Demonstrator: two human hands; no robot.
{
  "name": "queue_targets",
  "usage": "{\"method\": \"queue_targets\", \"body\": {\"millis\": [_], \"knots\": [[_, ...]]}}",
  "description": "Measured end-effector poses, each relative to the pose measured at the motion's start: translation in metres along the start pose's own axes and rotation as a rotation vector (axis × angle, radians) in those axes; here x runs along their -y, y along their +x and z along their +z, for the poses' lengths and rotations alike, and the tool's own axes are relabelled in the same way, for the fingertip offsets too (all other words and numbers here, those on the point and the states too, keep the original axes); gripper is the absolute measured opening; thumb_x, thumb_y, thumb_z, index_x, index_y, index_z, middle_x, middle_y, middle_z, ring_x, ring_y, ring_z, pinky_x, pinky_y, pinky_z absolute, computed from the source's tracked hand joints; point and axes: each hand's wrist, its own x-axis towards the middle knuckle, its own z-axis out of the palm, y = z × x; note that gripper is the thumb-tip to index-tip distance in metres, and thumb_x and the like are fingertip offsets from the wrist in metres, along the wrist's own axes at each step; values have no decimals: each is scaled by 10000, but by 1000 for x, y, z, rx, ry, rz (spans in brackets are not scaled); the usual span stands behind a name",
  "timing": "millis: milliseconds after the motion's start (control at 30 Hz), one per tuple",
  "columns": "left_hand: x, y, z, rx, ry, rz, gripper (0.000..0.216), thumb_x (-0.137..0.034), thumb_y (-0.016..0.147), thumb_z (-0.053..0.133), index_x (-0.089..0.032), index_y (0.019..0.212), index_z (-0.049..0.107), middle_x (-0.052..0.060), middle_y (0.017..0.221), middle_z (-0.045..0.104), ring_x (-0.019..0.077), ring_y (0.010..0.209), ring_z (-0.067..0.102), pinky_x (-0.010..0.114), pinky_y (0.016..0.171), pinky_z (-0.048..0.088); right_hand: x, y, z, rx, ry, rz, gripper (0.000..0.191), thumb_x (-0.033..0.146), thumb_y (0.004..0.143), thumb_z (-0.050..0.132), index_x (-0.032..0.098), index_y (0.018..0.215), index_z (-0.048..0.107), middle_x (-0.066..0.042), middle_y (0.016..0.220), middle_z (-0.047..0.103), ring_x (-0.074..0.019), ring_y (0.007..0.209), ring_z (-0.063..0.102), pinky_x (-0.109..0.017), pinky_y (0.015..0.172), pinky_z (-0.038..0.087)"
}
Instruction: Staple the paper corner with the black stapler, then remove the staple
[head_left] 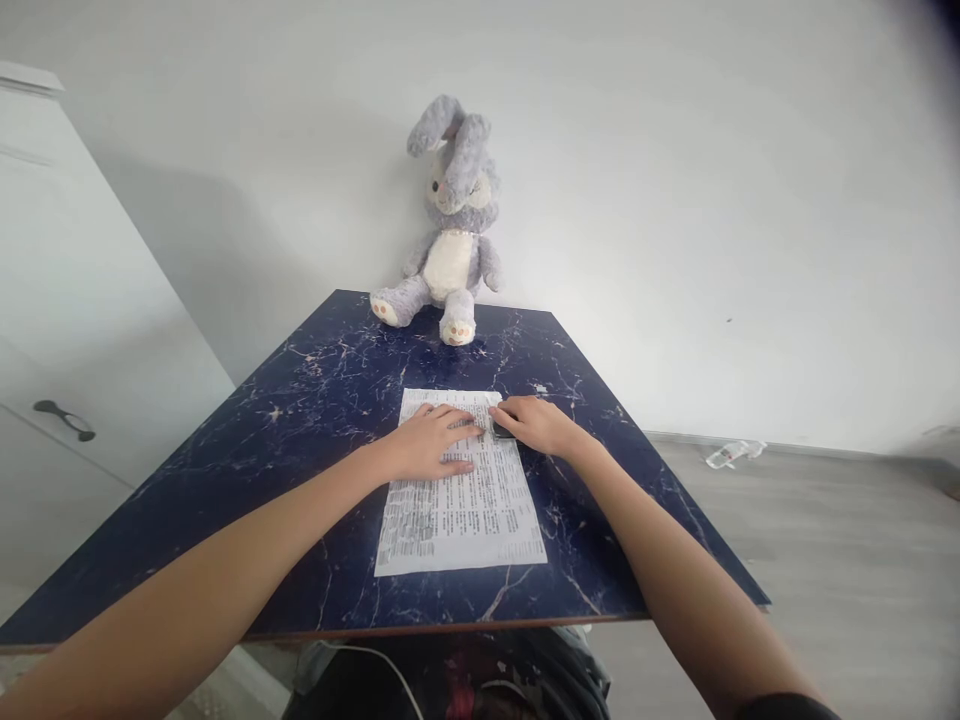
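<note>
A sheet of printed paper (pixel 487 520) lies flat on the dark blue marbled table (pixel 300 440) in front of me. My left hand (pixel 431 443) rests on its upper half, fingers spread and pointing right. At the sheet's upper right edge my right hand (pixel 536 422) is closed around a small black object (pixel 504 431). Most of that object is hidden under the fingers, so its kind cannot be made out. It touches or overlaps the paper's edge.
A grey plush rabbit (pixel 454 240) sits at the table's far end against the white wall. A tiny pale item (pixel 541 389) lies beyond my right hand. To the left stands a white cabinet (pixel 82 300); clear crumpled plastic (pixel 735 454) lies on the floor at right.
</note>
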Motion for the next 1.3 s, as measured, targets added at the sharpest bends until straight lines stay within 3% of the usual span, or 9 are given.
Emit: {"method": "queue_targets", "body": {"millis": [133,233,300,567,900,1133,1300], "knots": [[0,0,0,-2,-7,-1,641,-696,987,411,-337,1513,481,109,1568,465,339,1406,431,522,1117,318,-12,-1,-8,71,173,-119,590,623,1069,277,195,765,547,-23,748,607,-169,668,509,-306,653,347],[-3,1,-1,-11,-16,-4,644,-695,990,409,-332,1518,473,110,1566,466,340,1404,433,519,1104,332,-18,-2,-14,145,265,-261,527,638,1041,387,187,849,583,-19,803,605,-172,715,519,-300,669,370],[-5,2,0,-15,-27,0,648,-692,993,406,-333,1530,454,104,1582,451,338,1419,420,525,1107,330,-18,-2,-15,126,275,-299,498,625,1031,438,182,859,587,-15,796,586,-167,710,512,-296,661,364],[-4,3,8,-29,-109,4,700,-721,976,416,-321,1550,429,83,1617,427,338,1479,367,583,1211,183,3,0,-7,48,162,-254,482,555,1060,394,185,806,571,-12,746,573,-156,683,491,-294,664,348],[-3,1,4,6,-162,8,759,-724,950,478,-322,1583,363,93,1620,425,350,1483,381,599,1223,159,13,-2,-4,35,-66,-181,422,489,1062,400,182,850,597,-50,804,649,-168,697,542,-297,637,326],[-1,4,9,-8,-148,-23,833,-730,925,515,-214,1564,379,162,1604,424,369,1462,406,583,1218,175,33,0,8,10,-383,-172,419,473,1051,411,148,1041,675,-143,963,711,-269,864,645,-337,679,368],[-2,3,3,-3,-145,-18,817,-756,920,494,-237,1545,410,144,1580,461,350,1430,452,561,1217,190,26,-1,-2,86,-232,-198,351,517,997,530,194,1055,655,-103,953,729,-249,816,650,-332,658,388]]}}
